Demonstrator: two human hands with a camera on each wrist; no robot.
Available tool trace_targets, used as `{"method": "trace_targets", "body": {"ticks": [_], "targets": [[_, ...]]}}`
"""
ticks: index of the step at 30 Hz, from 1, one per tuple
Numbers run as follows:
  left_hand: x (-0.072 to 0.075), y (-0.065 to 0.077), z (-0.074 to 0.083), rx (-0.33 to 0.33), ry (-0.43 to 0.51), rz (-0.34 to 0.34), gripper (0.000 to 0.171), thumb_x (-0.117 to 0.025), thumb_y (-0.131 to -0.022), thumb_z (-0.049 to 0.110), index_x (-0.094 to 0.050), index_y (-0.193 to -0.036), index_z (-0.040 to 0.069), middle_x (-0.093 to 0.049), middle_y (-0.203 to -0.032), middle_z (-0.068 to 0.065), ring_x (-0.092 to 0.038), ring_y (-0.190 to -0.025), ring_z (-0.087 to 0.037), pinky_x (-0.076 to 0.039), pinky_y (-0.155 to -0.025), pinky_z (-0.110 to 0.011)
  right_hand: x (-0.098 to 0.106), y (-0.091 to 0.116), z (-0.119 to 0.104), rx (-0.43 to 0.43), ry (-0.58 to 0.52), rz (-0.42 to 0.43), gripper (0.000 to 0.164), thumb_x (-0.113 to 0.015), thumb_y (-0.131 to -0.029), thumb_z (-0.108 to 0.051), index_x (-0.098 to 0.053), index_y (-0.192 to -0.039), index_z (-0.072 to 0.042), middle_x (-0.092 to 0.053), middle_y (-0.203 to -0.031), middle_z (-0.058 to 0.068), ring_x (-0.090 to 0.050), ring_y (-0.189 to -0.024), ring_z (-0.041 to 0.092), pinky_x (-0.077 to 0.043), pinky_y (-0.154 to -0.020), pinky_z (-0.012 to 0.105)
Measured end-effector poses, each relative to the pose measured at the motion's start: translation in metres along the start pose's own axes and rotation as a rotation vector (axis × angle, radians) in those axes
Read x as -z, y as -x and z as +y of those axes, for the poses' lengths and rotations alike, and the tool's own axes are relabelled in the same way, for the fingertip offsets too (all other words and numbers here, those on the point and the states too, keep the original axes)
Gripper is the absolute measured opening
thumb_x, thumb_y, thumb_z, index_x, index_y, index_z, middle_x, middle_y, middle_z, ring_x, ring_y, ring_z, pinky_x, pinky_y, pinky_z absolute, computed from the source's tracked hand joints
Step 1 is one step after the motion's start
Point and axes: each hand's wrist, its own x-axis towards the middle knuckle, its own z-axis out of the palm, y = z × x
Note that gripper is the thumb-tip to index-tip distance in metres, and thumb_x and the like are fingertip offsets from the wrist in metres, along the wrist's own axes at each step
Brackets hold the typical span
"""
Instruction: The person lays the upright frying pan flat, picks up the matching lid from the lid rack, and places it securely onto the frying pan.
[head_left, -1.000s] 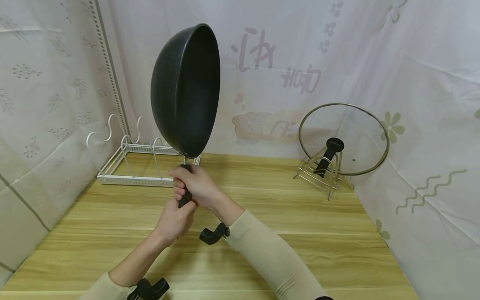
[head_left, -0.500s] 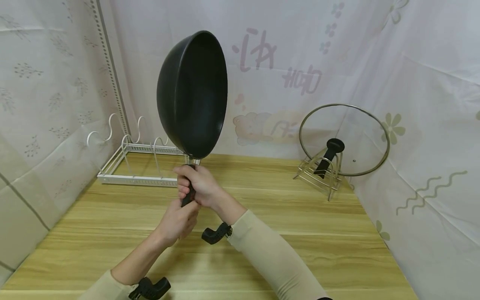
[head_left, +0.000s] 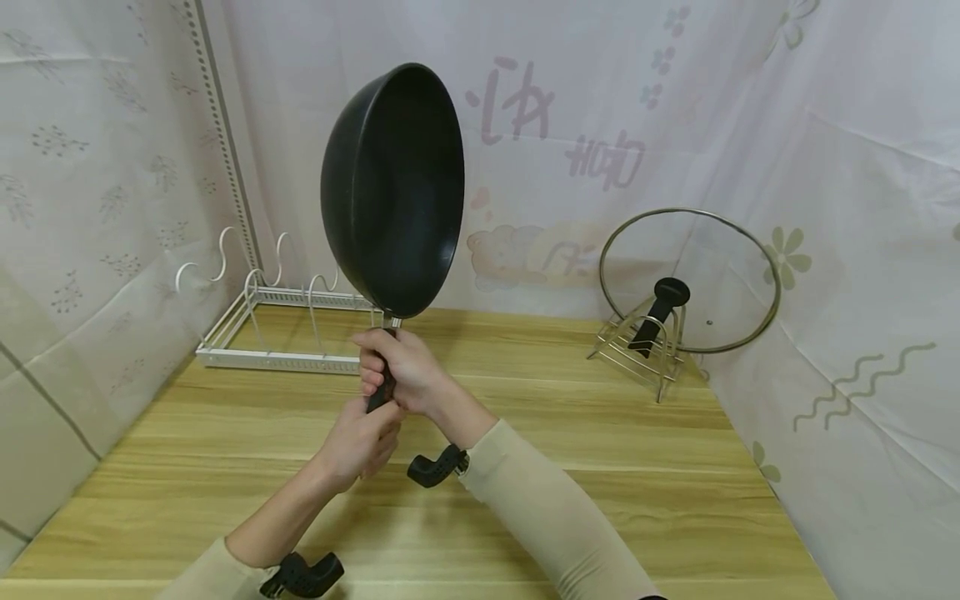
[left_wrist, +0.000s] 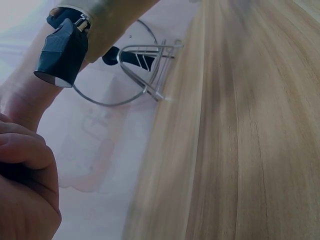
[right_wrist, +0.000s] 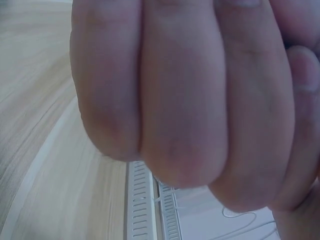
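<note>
While grasping the black wok (head_left: 393, 192) aloft left of centre, with left hand (head_left: 356, 446) curled low on its handle (head_left: 382, 392) and right hand (head_left: 407, 368) just above, better to squeeze firmly against likely top-heavy twisting. Smooth, dark, deeply rounded. Beyond, at left, white rack (head_left: 273, 361) with curled wire loops; far right, glass lid (head_left: 720, 275) propped in thin metal stand (head_left: 662, 373); beneath, streaky wood-grain tabletop (head_left: 675, 467).
</note>
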Motion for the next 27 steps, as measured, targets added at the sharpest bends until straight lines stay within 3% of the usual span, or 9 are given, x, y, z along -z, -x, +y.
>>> {"method": "trace_targets", "body": {"ticks": [5,27], "targets": [[0.0003,-0.0013,-0.0017,-0.014,-0.001,-0.024,0.050,-0.044,-0.105,0.008,-0.022,-0.066,-0.013,-0.035,-0.044,0.014,-0.031,-0.033,-0.002,-0.029,-0.034,-0.020,0.0016,0.0003,-0.0002,0.002,-0.013,0.004,0.047,-0.055,-0.109,-0.020,-0.039,-0.065,-0.019,-0.039,-0.058,-0.009,-0.044,-0.049,0.006,-0.044,-0.054,0.020],[-0.0014,-0.0038,0.0029,-0.013,0.031,-0.095,0.052,-0.042,-0.107,0.011,-0.021,-0.065,-0.009,-0.035,-0.043,0.015,-0.032,-0.034,-0.001,-0.029,-0.034,-0.021,0.0050,0.0035,-0.0027,0.005,-0.075,0.034,0.040,-0.052,-0.110,-0.020,-0.043,-0.071,-0.019,-0.042,-0.058,-0.010,-0.045,-0.050,0.005,-0.044,-0.055,0.020]]}}
